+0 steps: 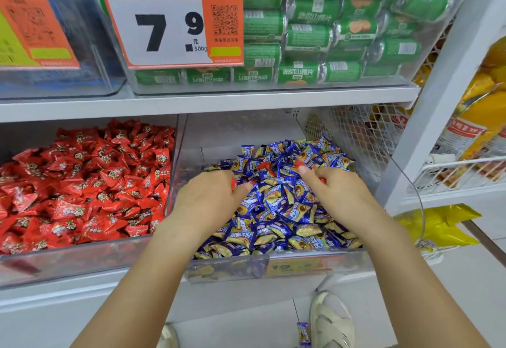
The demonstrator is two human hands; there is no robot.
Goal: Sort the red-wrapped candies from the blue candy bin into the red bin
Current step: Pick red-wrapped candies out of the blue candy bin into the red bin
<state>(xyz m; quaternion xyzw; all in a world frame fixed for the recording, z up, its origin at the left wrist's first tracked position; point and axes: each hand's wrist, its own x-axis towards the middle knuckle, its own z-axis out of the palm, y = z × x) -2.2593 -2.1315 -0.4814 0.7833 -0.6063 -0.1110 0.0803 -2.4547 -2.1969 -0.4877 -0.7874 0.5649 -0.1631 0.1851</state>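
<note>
Head view had the red bin [82,260] at the left, heaped with red-wrapped sweets. Next came your left hand [208,199], fingers curled round a red candy [233,184] over the blue candy bin [227,267]. Between your hands another red-wrapped candy [265,166] lay on the blue heap. Your right hand [338,191] pinched a red one [301,163] at its fingertips. Farthest right, yellow packets [438,227] lay beside the shelf.

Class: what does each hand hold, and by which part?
Left hand and right hand each grip a red-wrapped candy; fingers hide the exact hold.
</note>
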